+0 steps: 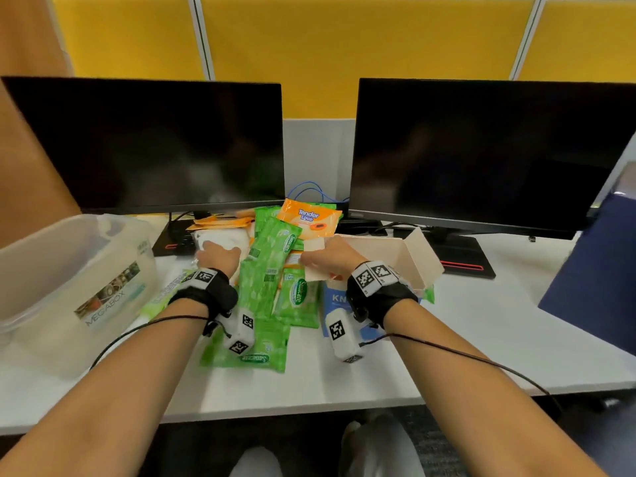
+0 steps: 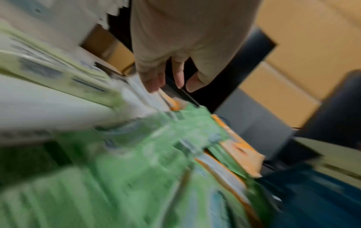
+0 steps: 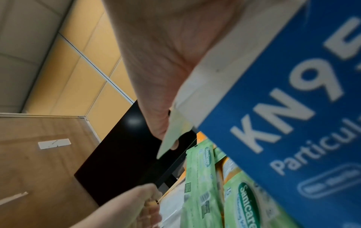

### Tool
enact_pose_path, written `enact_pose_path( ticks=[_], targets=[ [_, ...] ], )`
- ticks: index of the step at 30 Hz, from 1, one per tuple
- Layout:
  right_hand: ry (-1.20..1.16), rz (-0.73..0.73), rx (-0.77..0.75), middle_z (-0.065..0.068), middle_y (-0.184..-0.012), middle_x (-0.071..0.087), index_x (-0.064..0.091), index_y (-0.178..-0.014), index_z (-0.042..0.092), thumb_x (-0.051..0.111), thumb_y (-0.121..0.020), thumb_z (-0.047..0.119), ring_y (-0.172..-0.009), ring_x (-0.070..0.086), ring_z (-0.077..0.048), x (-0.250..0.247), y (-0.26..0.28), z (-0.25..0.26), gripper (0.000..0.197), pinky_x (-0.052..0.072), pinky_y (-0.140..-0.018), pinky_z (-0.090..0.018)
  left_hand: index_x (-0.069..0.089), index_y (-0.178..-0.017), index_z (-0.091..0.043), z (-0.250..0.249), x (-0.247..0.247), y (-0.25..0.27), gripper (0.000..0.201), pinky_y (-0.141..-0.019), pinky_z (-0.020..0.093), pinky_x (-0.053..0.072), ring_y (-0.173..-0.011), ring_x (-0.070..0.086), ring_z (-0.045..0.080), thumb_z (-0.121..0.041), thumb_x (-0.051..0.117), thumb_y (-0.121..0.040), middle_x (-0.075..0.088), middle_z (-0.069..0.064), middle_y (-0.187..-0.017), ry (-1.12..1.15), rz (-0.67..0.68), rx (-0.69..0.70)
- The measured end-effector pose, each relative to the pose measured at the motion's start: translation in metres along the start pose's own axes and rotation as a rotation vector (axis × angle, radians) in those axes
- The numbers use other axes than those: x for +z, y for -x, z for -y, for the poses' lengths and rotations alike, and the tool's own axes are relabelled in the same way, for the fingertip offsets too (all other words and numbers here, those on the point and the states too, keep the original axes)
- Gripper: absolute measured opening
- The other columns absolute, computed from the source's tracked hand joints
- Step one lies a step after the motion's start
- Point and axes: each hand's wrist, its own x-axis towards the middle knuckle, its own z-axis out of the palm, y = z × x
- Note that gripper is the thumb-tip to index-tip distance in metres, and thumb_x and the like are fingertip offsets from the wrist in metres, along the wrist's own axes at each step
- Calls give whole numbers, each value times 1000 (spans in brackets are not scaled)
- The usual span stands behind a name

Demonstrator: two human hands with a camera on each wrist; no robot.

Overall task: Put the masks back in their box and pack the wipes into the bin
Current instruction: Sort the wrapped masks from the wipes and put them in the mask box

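Green wipe packs [image 1: 272,259] [image 2: 156,154] [image 3: 201,185] lie heaped mid-desk, with an orange pack [image 1: 308,218] on top at the back. White mask packets [image 1: 223,237] lie left of the heap. My left hand [image 1: 216,253] reaches onto them, and its fingers [image 2: 154,81] are straight and touch a white packet. The blue KN95 mask box [image 1: 395,256] [image 3: 283,108] stands open to the right of the heap. My right hand [image 1: 323,259] grips its near flap [image 3: 171,131]. A clear plastic bin [image 1: 69,270] stands at the left.
Two dark monitors [image 1: 148,142] [image 1: 481,149] stand close behind the pile on black bases. A blue cable [image 1: 309,192] loops between them. A blue chair back [image 1: 592,270] is at the right. The white desk [image 1: 481,339] runs on to the right of the box.
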Motion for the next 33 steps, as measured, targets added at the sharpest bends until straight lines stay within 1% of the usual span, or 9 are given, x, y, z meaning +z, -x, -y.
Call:
enact_pose_path(
  ticks=[5,9,12,16,23,25,27,29,33],
  targets=[
    [-26,-80,-49,-5,-97,69,61,-106,11,72,-65,27,-89,66,-19,15,-22,-13,46,58,-80,-37,16,-145,7,15,-3,-27,92,-108,46,29,-135,33,41,-40,66,-85,28,27,-148,49,-1,-118],
    [-32,-84,-47,-1,-97,69,56,-112,14,70,-51,38,-88,68,-16,17,-37,-24,67,59,-78,-39,12,-149,4,21,-3,-47,105,-113,46,25,-140,25,39,-59,62,-81,23,24,-153,-67,48,-123],
    [-20,-90,-38,-1,-100,68,52,-117,14,72,-52,38,-89,67,-17,16,-37,-25,73,59,-78,-38,16,-148,6,28,-4,-63,107,-111,45,30,-138,32,39,-55,68,-78,29,23,-151,-15,33,-123],
    [-1,-108,-31,-3,-103,66,49,-121,13,72,-52,38,-90,66,-18,14,-38,-26,77,59,-78,-37,49,-129,8,29,-15,-64,72,-93,38,44,-118,54,38,-42,71,-81,55,23,-131,-57,70,-91],
    [-36,-77,-23,-1,-99,69,51,-118,11,73,-46,46,-87,68,-17,12,-45,-29,83,60,-77,-39,61,-115,0,0,-39,-36,39,-90,39,43,-111,56,38,-23,67,-83,62,21,-119,31,-57,158],
    [-15,-43,3,-1,-96,68,52,-112,11,74,-54,50,-81,68,-15,8,-35,-22,73,59,-70,-33,61,-109,-2,-13,-47,-22,31,-86,37,43,-108,57,36,-20,65,-84,64,19,-114,160,-165,279],
    [46,-4,22,-1,-79,63,53,-91,15,61,-81,50,-63,61,-11,-1,-16,-7,37,51,-57,-26,60,-113,-3,-28,-56,-2,31,-86,32,43,-109,58,31,-18,63,-86,64,15,-116,342,-234,384],
    [17,-13,62,-2,-81,59,53,-86,16,46,-93,52,-66,61,-16,-16,-6,0,37,53,-60,-27,59,-119,-4,-44,-62,19,33,-91,32,44,-110,59,26,-16,61,-88,64,12,-119,547,-225,435],
    [-188,-89,65,-9,-116,60,56,-117,11,37,-97,53,-95,63,-24,-48,7,0,50,53,-79,-34,53,-123,-16,-62,-52,53,31,-82,42,51,-101,64,26,-19,58,-92,66,3,-115,981,155,354]
  ],
)
